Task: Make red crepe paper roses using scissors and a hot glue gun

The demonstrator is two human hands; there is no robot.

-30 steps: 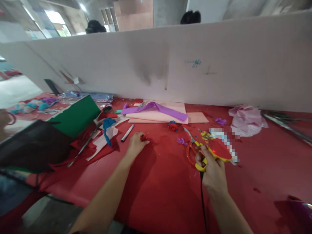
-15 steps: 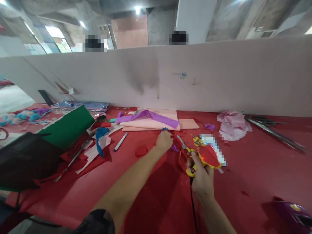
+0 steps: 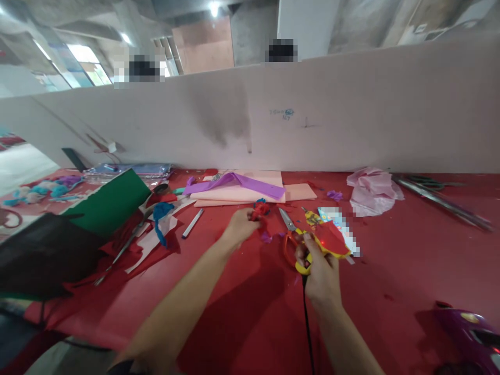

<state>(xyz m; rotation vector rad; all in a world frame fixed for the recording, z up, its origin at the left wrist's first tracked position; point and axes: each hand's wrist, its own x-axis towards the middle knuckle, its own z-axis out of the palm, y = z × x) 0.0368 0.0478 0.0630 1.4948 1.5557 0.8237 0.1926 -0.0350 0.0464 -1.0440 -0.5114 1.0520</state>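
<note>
My right hand [image 3: 322, 273] is closed around a yellow glue gun [image 3: 311, 263], whose black cord [image 3: 307, 312] runs down toward me. A red paper piece [image 3: 332, 237] lies against the gun, and a small red light glows there. Beside that hand are open-looking scissors [image 3: 288, 220] with an orange-and-yellow handle, partly hidden by it. My left hand [image 3: 242, 225] has its fingers closed on the edge of a crumpled red paper flower [image 3: 259, 209] with a blue bit behind it. Purple paper scraps [image 3: 266, 237] lie just below the flower.
Folded peach paper [image 3: 238, 195] with a purple strip [image 3: 250, 187] lies at the back. A white marker [image 3: 192, 224], a green board [image 3: 109, 200] and a dark bag [image 3: 42, 255] are leftward. To the right are a phone [image 3: 338, 225], pink crumpled plastic [image 3: 373, 192] and a purple device [image 3: 464, 333].
My left hand has drawn back to the left, and the red flower now shows at its fingertips. My right hand still holds the glue gun, almost in place. The view has shifted slightly.
</note>
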